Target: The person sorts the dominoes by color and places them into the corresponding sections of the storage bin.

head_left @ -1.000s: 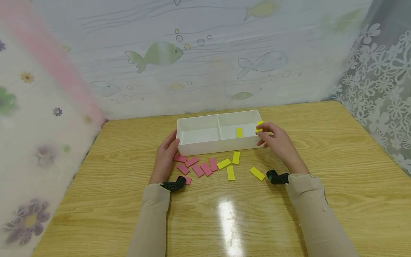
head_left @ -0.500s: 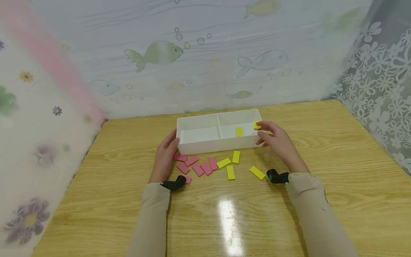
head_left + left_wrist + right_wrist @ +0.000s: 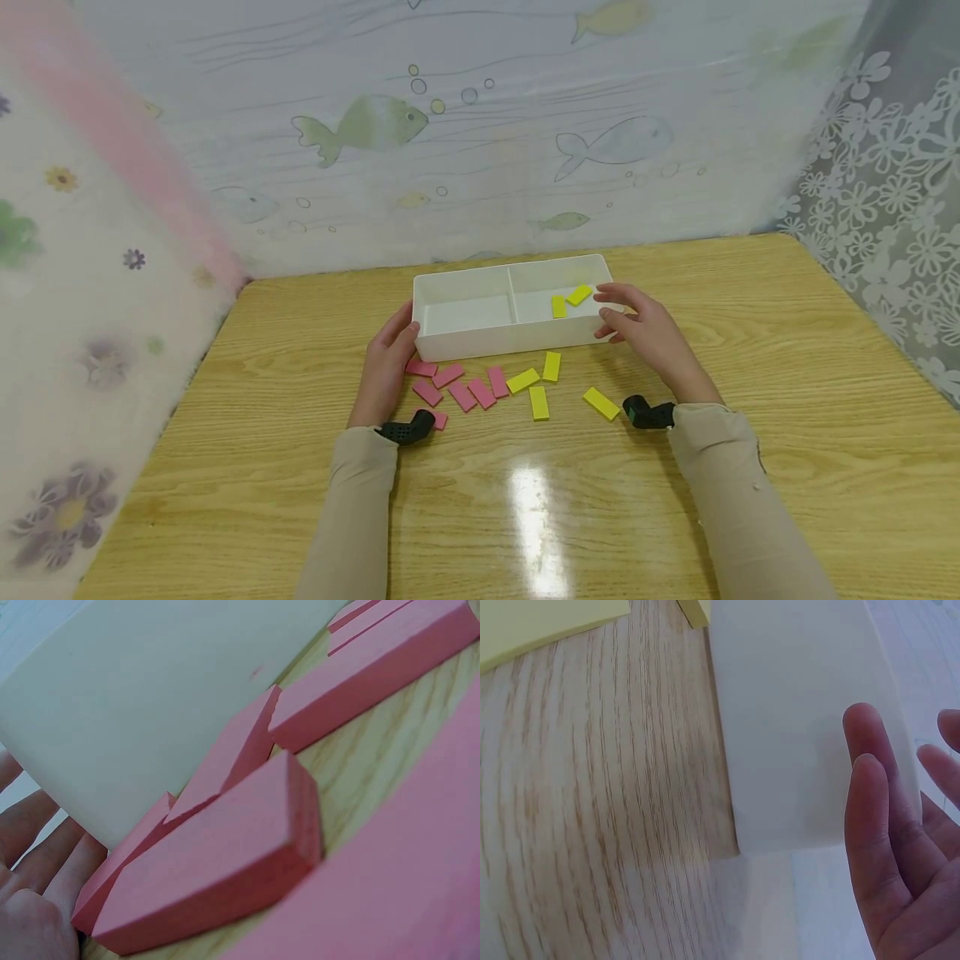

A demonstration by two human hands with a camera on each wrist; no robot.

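Note:
A white two-compartment box (image 3: pixel 465 342) stands on the table. My left hand (image 3: pixel 384 362) rests against its left end, fingers extended along the wall and thumb by the front corner. Over the right end is my right hand (image 3: pixel 641 325), its fingers apart and nothing between them; in the right wrist view, fingertips (image 3: pixel 870 776) lie in front of the box wall. Inside the right compartment lie a yellow block (image 3: pixel 558 307) and a second, slanted yellow block (image 3: pixel 579 295). Several pink blocks (image 3: pixel 462 397) lie near my left hand, in front of the box.
Several yellow blocks lie in front of the box, among them a yellow block (image 3: pixel 539 403) near the middle and another yellow block (image 3: pixel 601 403) by the right wrist camera (image 3: pixel 647 414). Behind the wooden table (image 3: pixel 480 500) hangs a fish-patterned curtain (image 3: pixel 495 150).
My right hand has let go of a yellow block, which now lies in the right compartment beside the other one. The left hand stays at the box's left end.

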